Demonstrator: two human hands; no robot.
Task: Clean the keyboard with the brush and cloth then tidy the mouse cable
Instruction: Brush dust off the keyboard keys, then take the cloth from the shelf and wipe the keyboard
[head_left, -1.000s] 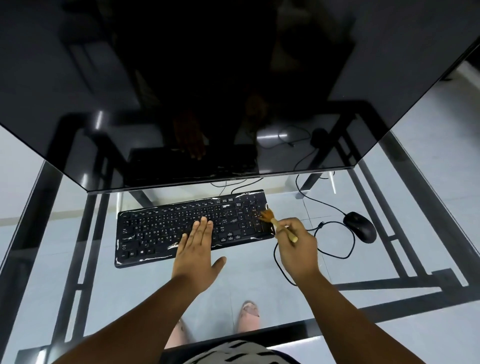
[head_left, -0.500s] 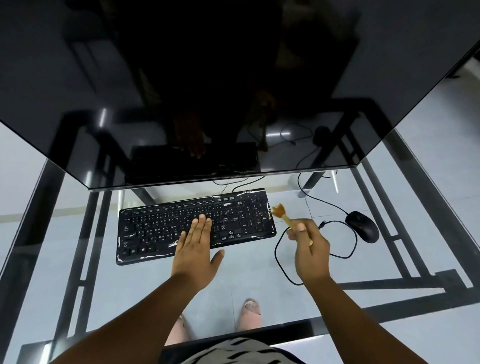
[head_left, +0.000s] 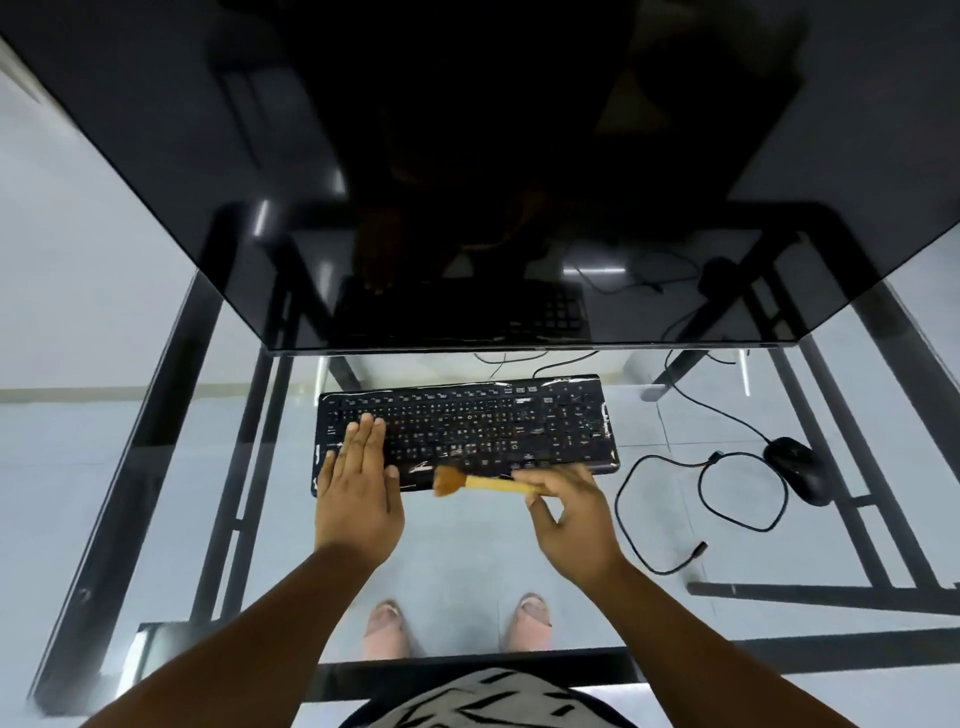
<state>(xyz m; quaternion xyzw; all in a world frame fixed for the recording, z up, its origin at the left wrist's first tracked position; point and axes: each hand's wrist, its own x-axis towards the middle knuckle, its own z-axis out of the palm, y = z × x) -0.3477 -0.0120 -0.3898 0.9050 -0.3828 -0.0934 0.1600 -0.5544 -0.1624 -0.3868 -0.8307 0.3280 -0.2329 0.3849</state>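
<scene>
The keyboard (head_left: 467, 428) is pinned flat on the glass desk (head_left: 156, 493) by the outstretched left hand (head_left: 358, 488), while the brush (head_left: 478, 482), judged light, stiff-handled and soft-bristled, is pinched at its handle end by the right hand (head_left: 569, 512) along the near edge.

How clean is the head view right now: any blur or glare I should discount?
Head view: the brush and right hand are motion-smeared; the keyboard stays readable under the left hand; the dark monitor mirrors the desk; wide-angle bending at the edges.
</scene>
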